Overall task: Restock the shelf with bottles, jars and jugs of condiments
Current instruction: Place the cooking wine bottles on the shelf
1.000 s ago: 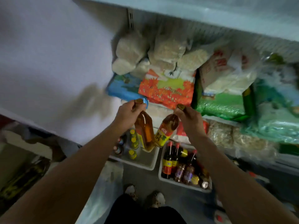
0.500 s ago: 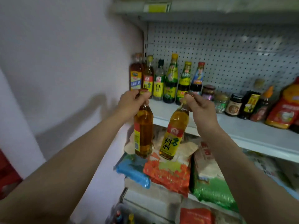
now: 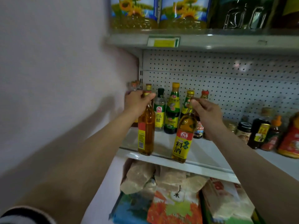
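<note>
Fingers of each hand clamp an amber bottle's neck; shelf (image 3: 202, 152) bottles (image 3: 171, 110) stand just behind, jars (image 3: 243, 131) rightward.

both arms raised, hands (image 3: 139, 101) (image 3: 205, 110) gripping

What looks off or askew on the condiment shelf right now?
Only the bottle in the right hand: the yellow-label bottle hangs tilted, base over the shelf front edge. The left hand holds the amber bottle about upright by the edge. No spills or damage visible; the back-row bottles stand upright.
</note>
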Action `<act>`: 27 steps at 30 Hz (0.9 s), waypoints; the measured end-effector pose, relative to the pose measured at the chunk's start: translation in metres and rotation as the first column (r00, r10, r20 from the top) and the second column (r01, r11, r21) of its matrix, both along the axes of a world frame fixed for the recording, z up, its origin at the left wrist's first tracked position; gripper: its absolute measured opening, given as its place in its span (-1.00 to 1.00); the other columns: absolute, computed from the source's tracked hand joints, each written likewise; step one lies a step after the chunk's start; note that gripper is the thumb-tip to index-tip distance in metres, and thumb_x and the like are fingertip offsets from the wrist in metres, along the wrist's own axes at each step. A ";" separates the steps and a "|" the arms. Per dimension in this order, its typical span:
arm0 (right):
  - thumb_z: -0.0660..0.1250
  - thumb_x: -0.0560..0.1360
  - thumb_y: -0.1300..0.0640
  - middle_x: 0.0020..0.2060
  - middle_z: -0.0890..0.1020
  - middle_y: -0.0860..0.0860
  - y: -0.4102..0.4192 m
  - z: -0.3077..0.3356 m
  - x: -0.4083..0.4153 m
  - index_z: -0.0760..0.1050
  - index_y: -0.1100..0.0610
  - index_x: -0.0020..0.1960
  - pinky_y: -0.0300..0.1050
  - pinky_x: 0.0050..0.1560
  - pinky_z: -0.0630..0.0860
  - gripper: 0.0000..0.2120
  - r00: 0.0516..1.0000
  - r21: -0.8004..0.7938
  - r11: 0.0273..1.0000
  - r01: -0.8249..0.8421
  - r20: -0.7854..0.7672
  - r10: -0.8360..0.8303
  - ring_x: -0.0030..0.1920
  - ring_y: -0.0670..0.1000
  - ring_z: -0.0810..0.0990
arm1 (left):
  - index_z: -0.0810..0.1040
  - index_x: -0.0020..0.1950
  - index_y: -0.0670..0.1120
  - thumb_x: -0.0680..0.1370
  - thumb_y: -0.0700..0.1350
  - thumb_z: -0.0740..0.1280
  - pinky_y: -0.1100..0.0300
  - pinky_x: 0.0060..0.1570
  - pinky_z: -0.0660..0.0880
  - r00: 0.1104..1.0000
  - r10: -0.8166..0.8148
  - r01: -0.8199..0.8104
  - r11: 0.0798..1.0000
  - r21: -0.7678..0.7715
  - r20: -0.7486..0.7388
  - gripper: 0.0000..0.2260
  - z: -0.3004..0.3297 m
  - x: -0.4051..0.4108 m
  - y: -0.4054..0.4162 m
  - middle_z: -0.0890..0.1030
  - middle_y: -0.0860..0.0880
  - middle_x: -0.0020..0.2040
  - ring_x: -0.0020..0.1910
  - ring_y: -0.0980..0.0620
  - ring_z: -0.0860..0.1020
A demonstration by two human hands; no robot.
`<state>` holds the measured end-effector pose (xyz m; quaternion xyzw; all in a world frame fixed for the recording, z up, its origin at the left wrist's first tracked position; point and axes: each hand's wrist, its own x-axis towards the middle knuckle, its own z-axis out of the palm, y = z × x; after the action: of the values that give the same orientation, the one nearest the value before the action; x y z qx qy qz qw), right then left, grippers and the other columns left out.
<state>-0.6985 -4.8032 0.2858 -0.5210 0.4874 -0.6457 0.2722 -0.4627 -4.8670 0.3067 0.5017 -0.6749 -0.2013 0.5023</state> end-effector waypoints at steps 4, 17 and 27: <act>0.34 0.61 0.06 -0.03 0.72 0.03 -0.028 -0.001 0.008 0.64 -0.01 0.02 0.08 0.14 0.64 -0.91 0.998 -0.029 0.999 0.020 -0.062 -0.022 0.05 0.07 0.70 | 0.64 0.05 -0.03 0.56 0.16 0.36 0.28 -0.23 0.49 0.999 -0.048 0.048 0.999 0.000 -0.016 -0.72 -0.008 0.003 -0.039 0.67 0.02 -0.18 -0.22 0.10 0.64; 0.33 0.61 0.03 0.02 0.73 0.00 -0.084 -0.023 0.030 0.63 0.11 0.17 0.02 0.10 0.65 -0.77 0.998 -0.051 0.998 0.047 -0.050 -0.049 0.05 -0.02 0.70 | 0.58 0.01 0.03 0.47 0.23 0.42 0.20 -0.10 0.50 0.989 -0.111 0.106 0.993 -0.059 -0.099 -0.70 -0.027 0.004 -0.099 0.61 0.13 -0.10 -0.10 0.16 0.58; 0.36 0.57 0.15 0.12 0.68 0.06 -0.056 -0.126 0.027 0.51 0.01 0.29 -0.14 -0.01 0.65 -0.70 0.997 0.178 0.982 -0.065 -0.019 0.070 0.10 -0.04 0.68 | 0.51 0.19 0.11 0.47 0.14 0.46 0.06 0.19 0.44 0.918 -0.321 0.377 0.887 0.266 -0.231 -0.65 -0.087 0.022 -0.093 0.61 0.12 0.09 0.15 0.03 0.56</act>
<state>-0.6718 -4.8593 0.1601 -0.5188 0.5283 -0.5836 0.3332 -0.4411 -4.9598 0.2196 0.4228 -0.6667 -0.4352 0.4329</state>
